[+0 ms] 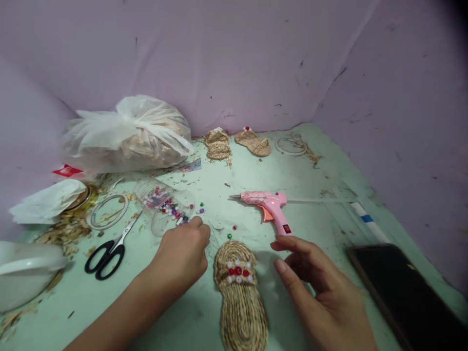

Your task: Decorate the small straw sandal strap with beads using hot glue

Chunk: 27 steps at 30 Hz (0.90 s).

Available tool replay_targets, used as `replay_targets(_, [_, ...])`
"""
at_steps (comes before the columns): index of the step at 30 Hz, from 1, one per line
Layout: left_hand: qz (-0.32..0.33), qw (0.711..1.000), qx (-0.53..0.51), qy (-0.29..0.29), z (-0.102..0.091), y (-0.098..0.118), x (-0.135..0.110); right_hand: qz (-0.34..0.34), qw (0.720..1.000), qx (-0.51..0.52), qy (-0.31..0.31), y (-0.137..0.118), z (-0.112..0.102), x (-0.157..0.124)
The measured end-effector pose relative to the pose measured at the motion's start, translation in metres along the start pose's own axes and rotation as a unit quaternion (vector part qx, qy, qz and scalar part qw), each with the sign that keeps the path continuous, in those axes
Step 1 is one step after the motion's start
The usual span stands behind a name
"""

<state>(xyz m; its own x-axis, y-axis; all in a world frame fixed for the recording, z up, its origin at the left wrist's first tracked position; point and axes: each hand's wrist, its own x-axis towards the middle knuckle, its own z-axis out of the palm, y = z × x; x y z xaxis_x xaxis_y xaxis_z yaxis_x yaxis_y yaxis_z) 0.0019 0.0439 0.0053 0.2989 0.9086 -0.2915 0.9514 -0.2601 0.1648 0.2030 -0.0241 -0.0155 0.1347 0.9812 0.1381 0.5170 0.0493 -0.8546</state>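
Note:
My left hand (186, 246) is at the mouth of a clear plastic jar (148, 187) lying on its side, its fingers curled and their tips hidden from me. Colourful beads (170, 207) spill inside the jar's opening. A woven straw slipper (243, 312) lies flat between my hands, its strap set with red and white beads (238, 271). To the right of the slipper, my right hand (318, 287) hovers with thumb and fingers apart, holding nothing. Just beyond those fingertips lies a pink glue gun (268, 204) with a lit orange light.
Black-handled scissors (111, 251) and a tape roll (107, 212) lie left. A stuffed plastic bag (131, 136) and small straw slippers (253, 141) sit at the back. A dark phone (405, 292) lies right. Loose beads (229, 236) dot the table before the slipper.

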Motion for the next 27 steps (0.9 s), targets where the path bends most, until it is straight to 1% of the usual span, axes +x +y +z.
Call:
replay_targets(1, [-0.004, 0.999, -0.049, 0.021, -0.002, 0.000, -0.001, 0.002, 1.000, 0.005, 0.000, 0.000, 0.001, 0.000])
replay_targets(2, [-0.015, 0.991, -0.123, 0.040, -0.004, 0.000, -0.002, 0.006, 1.000, 0.012, 0.002, -0.001, 0.001, -0.001])
replay_targets(3, [-0.036, 0.974, -0.220, 0.051, -0.007, 0.001, -0.003, 0.012, 1.000, 0.021, 0.006, -0.002, 0.001, -0.001])
replay_targets(4, [-0.064, 0.940, -0.332, 0.046, -0.011, 0.002, -0.005, 0.016, 0.999, 0.033, 0.005, -0.004, 0.001, 0.000])
replay_targets(5, [-0.094, 0.889, -0.447, 0.024, -0.014, 0.002, -0.007, 0.017, 0.999, 0.046, -0.004, -0.005, 0.000, 0.000])
replay_targets(6, [-0.122, 0.825, -0.552, -0.011, -0.017, 0.003, -0.009, 0.019, 0.998, 0.061, -0.021, -0.008, 0.000, 0.002])
replay_targets(7, [-0.143, 0.757, -0.636, -0.048, -0.019, 0.004, -0.011, 0.021, 0.996, 0.075, -0.046, -0.010, -0.001, 0.004])
replay_targets(8, [-0.153, 0.696, -0.697, -0.080, -0.021, 0.005, -0.013, 0.023, 0.993, 0.088, -0.071, -0.014, -0.002, 0.006])
replay_targets(9, [-0.154, 0.647, -0.740, -0.101, -0.021, 0.005, -0.014, 0.025, 0.991, 0.098, -0.094, -0.017, -0.002, 0.008])
replay_targets(10, [-0.151, 0.613, -0.767, -0.114, -0.021, 0.006, -0.016, 0.026, 0.988, 0.104, -0.107, -0.022, -0.002, 0.011])
replay_targets(11, [-0.148, 0.592, -0.783, -0.121, -0.020, 0.006, -0.017, 0.024, 0.987, 0.109, -0.112, -0.026, -0.001, 0.013])
replay_targets(12, [-0.145, 0.580, -0.792, -0.123, -0.020, 0.007, -0.018, 0.017, 0.987, 0.112, -0.111, -0.031, 0.001, 0.015])
replay_targets(13, [-0.140, 0.575, -0.797, -0.124, -0.019, 0.007, -0.019, 0.007, 0.987, 0.116, -0.107, -0.036, 0.003, 0.017])
replay_targets(17, [-0.127, 0.569, -0.803, -0.121, -0.017, 0.011, -0.022, -0.049, 0.986, 0.126, -0.092, -0.050, 0.017, 0.022])
replay_targets(21, [-0.125, 0.560, -0.810, -0.119, -0.019, 0.015, -0.024, -0.078, 0.985, 0.122, -0.090, -0.052, 0.028, 0.026])
replay_targets(23, [-0.125, 0.561, -0.810, -0.115, -0.019, 0.015, -0.024, -0.086, 0.985, 0.122, -0.085, -0.052, 0.030, 0.028])
replay_targets(27, [-0.125, 0.573, -0.803, -0.106, -0.017, 0.014, -0.022, -0.086, 0.986, 0.116, -0.082, -0.051, 0.031, 0.028])
